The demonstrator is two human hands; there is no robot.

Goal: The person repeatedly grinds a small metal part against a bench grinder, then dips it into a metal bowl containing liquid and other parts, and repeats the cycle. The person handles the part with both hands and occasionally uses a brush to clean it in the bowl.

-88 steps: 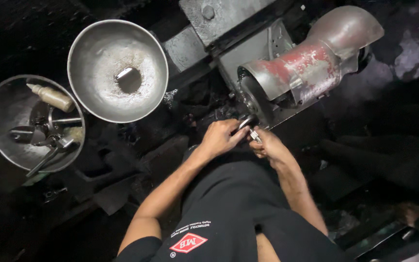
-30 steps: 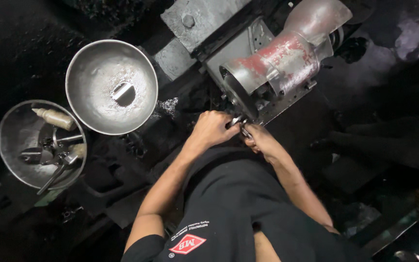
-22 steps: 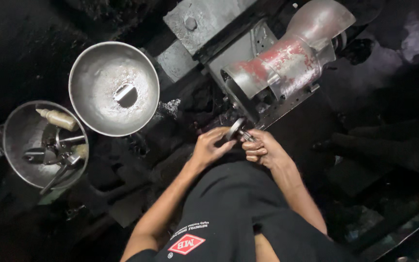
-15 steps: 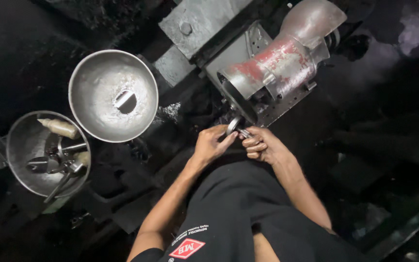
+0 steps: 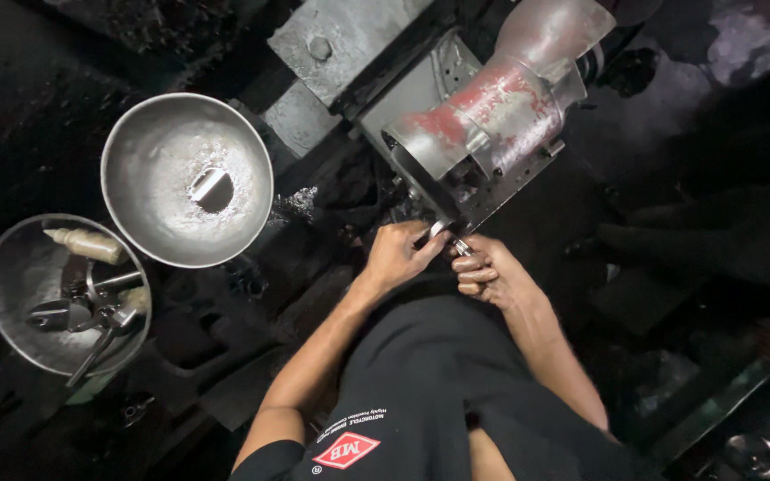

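A dark, grimy workshop floor (image 5: 91, 53) is filling the frame from above, blackened with soot and littered with slabs of scrap metal, and a person in a black shirt is bending over it. At the upper middle a grey steel block (image 5: 336, 40) with a single bolt head is lying at an angle, and just beside it a machine (image 5: 492, 111) with a worn red-and-silver cylindrical housing and a flared metal mouth is sitting against a steel plate. To the left, a large shiny metal bowl (image 5: 149, 205) is holding one small flat piece of metal (image 5: 209, 184) in its hollow. Further left and lower, a smaller metal bowl (image 5: 11, 330) is carrying a pale-handled tool (image 5: 86, 245) and a tangle of metal tools (image 5: 91, 312). On the shirt, near the bottom edge, a red diamond-shaped patch (image 5: 345, 450) with white lettering is showing beneath a line of small pale print.

Both hands are working close together at the lower front edge of the machine. The left hand (image 5: 398, 254) is pinching a small bright metal part (image 5: 437, 230) with thumb and fingertips against the machine's rim. The right hand (image 5: 487, 272) is curled with fingers folded, its tips meeting the same small part from the other side; how firmly it is gripping cannot be told, since the part is tiny and mostly covered.
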